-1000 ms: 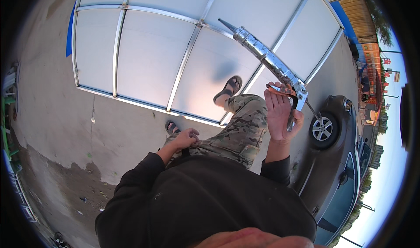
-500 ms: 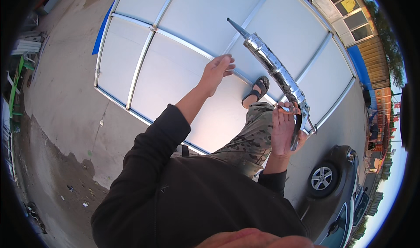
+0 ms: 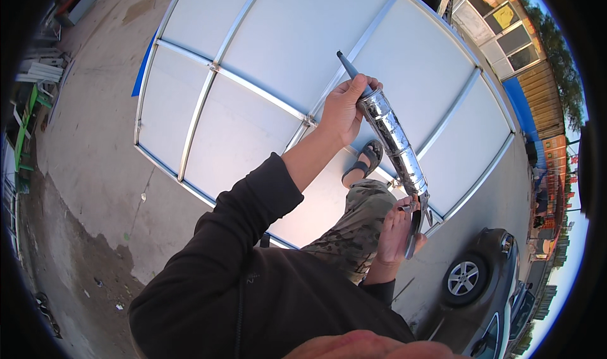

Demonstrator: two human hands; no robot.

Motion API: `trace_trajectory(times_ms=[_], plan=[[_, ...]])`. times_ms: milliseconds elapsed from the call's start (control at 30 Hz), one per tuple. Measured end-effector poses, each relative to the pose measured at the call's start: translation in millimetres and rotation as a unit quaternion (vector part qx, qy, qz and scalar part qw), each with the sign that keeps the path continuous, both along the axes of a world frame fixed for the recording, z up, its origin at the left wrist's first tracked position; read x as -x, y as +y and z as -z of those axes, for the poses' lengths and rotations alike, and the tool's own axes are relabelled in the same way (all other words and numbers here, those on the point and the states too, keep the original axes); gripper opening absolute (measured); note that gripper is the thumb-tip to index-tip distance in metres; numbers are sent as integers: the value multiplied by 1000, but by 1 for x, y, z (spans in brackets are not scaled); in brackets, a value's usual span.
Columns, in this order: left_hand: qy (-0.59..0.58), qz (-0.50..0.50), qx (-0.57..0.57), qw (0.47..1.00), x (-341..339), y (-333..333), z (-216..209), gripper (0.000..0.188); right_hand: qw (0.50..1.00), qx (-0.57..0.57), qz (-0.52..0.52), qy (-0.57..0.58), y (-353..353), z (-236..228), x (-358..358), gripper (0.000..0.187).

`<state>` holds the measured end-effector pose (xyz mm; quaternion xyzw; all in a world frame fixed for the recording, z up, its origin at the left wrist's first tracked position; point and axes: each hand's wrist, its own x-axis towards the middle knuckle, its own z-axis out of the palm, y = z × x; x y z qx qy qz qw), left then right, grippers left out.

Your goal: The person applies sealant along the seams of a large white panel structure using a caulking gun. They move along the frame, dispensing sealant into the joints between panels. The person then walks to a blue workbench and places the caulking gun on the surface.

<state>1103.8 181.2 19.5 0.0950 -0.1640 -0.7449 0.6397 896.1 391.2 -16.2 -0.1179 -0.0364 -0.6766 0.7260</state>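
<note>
A silver, dark-smudged caulking gun [image 3: 397, 145] slants across the view, its dark tapered nozzle pointing up and to the left. My left hand [image 3: 348, 109] is closed round the front end, with the thumb along the base of the nozzle. At the rear, my right hand [image 3: 397, 231] grips the handle and trigger; part of its fingers is hidden behind them. Below the gun lies a large white panel [image 3: 253, 122] with a metal frame, its bars crossing in a grid.
My sandalled foot [image 3: 363, 163] is on the panel, under the gun. A dark car [image 3: 484, 296] stands on the concrete ground [image 3: 95, 150] at the lower right. Green and white items [image 3: 25, 118] lie at the far left. A building with windows [image 3: 506, 36] is at the upper right.
My left hand has moved right and taken hold of the caulking gun's front end. The gun and my right hand have shifted down a little, and the gun stands steeper.
</note>
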Motion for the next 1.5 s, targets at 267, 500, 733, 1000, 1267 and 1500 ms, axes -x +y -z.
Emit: trace_trajectory(times_ms=[267, 500, 733, 1000, 1267, 1500], plan=[[26, 18, 45, 998, 29, -33, 7, 38, 1000, 21, 6, 11, -21, 4, 2, 80], [-50, 124, 73, 988, 64, -121, -10, 60, 984, 12, 124, 130, -100, -48, 13, 81], [-272, 221, -85, 932, -6, -37, 184, 75, 937, 104, 196, 268, -290, -93, 64, 68], [-553, 270, -411, 673, -162, 241, 359, 55, 943, 52, 234, 231, -473, -75, 73, 35], [-512, 289, -531, 610, -215, 396, 374, 55, 943, 50, 231, 234, -551, -59, 77, 15], [-482, 229, -542, 649, -192, 388, 401, 53, 940, 49, 235, 242, -591, -57, 83, 14]])
